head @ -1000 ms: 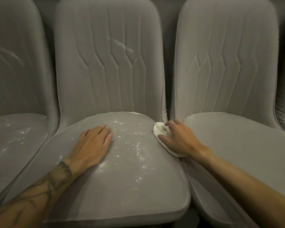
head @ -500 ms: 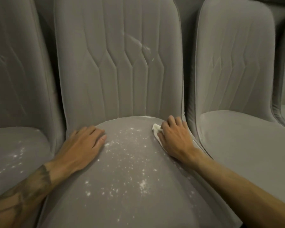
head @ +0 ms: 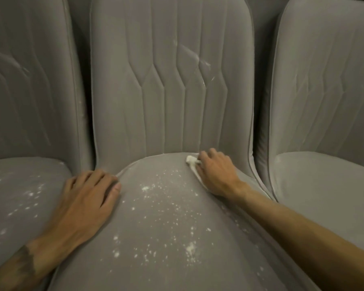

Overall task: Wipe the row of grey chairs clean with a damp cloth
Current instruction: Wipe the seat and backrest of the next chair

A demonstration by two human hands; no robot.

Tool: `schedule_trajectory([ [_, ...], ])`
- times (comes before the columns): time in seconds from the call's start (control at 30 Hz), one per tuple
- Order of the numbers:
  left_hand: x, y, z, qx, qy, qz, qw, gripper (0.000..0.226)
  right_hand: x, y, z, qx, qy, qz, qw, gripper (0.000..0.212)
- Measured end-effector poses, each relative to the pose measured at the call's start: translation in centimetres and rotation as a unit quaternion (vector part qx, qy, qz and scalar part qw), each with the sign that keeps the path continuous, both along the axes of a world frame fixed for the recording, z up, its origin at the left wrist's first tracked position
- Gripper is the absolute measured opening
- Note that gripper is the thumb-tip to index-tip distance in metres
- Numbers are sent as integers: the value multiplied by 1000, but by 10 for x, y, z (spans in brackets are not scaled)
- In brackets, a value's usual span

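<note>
A grey upholstered chair (head: 170,80) fills the middle of the view, its seat speckled with white crumbs and powder (head: 164,206). My right hand (head: 216,175) presses a small white cloth (head: 191,160) onto the back right part of that seat, fingers curled over it; most of the cloth is hidden under the hand. My left hand (head: 88,198) rests flat on the seat's left edge, fingers spread and holding nothing.
A second grey chair (head: 29,101) on the left also carries white specks on its seat. A third grey chair (head: 324,101) stands on the right, its seat plain. Narrow dark gaps separate the chair backs.
The view has moved closer and shifted so the middle chair is centred. My right hand with the cloth has slid toward the back of the seat. My left hand shifted to the seat's left edge.
</note>
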State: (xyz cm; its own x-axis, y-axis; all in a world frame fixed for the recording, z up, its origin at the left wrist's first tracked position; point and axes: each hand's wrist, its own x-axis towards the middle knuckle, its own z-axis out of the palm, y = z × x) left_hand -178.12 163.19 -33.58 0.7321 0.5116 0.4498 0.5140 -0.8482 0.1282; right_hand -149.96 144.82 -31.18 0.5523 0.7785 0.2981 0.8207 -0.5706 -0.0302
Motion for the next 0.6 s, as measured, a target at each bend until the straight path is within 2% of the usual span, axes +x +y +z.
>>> schedule_trajectory([
  [0.1, 1, 0, -6, 15, -3, 5, 1000, 34, 20, -5, -1, 4, 31, -103, 994, 28],
  [0.17, 3, 1, -10, 27, -6, 11, 1000, 34, 12, 22, 1, 8, 50, -117, 992, 29],
  [0.23, 4, 1, -14, 38, -12, 15, 999, 36, -11, 53, 1, 24, 89, -70, 993, 31],
  [0.3, 6, 3, -15, 55, -12, 23, 998, 37, -40, 73, -2, 42, 103, 38, 993, 29],
  [0.37, 7, 4, -17, 68, -11, 24, 997, 37, -62, 68, -6, 55, 107, 145, 982, 30],
  [0.43, 6, 4, -19, 72, -15, 20, 997, 36, -52, 51, -5, 48, 97, 178, 978, 31],
  [0.5, 6, 4, -19, 74, -17, 16, 997, 35, -17, 34, -2, 24, 70, 117, 990, 33],
  [0.6, 6, -1, -18, 68, -21, 19, 997, 34, 26, 27, 0, 11, 62, -35, 997, 38],
])
